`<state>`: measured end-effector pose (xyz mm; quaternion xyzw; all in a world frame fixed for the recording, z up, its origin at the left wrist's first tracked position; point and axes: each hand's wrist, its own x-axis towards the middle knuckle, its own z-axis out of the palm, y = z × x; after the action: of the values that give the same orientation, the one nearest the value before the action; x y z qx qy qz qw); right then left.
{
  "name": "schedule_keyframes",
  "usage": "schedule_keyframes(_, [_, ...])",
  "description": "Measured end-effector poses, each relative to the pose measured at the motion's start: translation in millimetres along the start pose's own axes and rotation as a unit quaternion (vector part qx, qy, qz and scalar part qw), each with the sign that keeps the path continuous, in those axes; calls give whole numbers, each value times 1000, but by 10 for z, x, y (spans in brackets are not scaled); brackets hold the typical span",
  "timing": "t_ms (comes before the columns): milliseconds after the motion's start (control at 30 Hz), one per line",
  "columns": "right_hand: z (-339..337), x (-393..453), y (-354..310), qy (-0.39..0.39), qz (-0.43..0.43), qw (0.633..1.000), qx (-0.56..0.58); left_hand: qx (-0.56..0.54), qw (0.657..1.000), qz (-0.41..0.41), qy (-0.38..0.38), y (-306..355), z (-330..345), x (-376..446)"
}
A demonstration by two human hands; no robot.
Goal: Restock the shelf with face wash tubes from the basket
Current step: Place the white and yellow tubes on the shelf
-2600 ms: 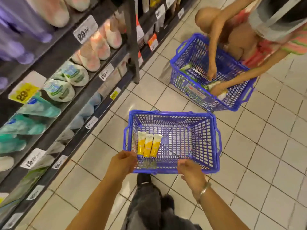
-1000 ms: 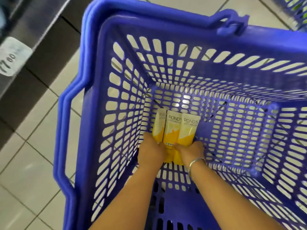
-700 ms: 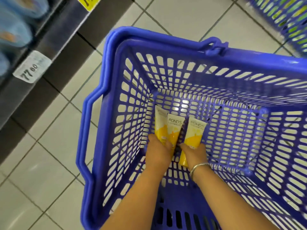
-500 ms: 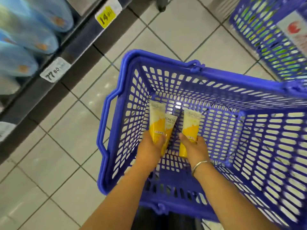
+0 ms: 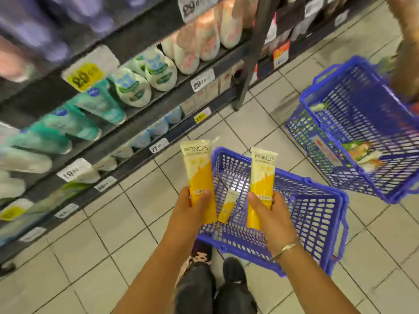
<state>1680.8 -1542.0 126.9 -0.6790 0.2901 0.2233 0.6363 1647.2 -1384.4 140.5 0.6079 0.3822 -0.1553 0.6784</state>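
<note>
My left hand point(image 5: 192, 209) grips a yellow and white face wash tube point(image 5: 199, 171) by its lower half, held upright above the floor. A second such tube point(image 5: 261, 177) stands upright in my right hand point(image 5: 269, 214), which wears a bracelet. Both tubes are lifted above the blue basket point(image 5: 317, 214) on the floor in front of my feet. A third yellow tube point(image 5: 229, 206) lies on the basket's bottom, seen between my hands. The shelf point(image 5: 136, 123) runs along the left, stocked with tubes and price tags.
Another blue basket point(image 5: 353, 132) holding some products stands at the right, and another person's arm point(image 5: 408, 53) reaches over it. A dark shelf post point(image 5: 251, 64) meets the floor near the far end. Beige tiles cover the floor.
Both hands have lifted a tube each out of the basket, leaving one behind. The view has risen from inside the basket to take in the shelf and the second basket.
</note>
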Motion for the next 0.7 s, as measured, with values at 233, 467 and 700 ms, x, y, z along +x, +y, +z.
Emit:
schedule_keyframes(233, [323, -843, -1205, -115, -133, 981, -80, -102, 989, 97, 35, 972, -492, -932])
schedule_keyframes(467, [815, -1871, -2111, -222, -254, 939, -60, -273, 948, 142, 87, 1528, -998, -2003])
schedule_keyframes(700, [1348, -3078, -2592, -366, -313, 875, -33, -301, 897, 267, 181, 1870, -1623, -3318])
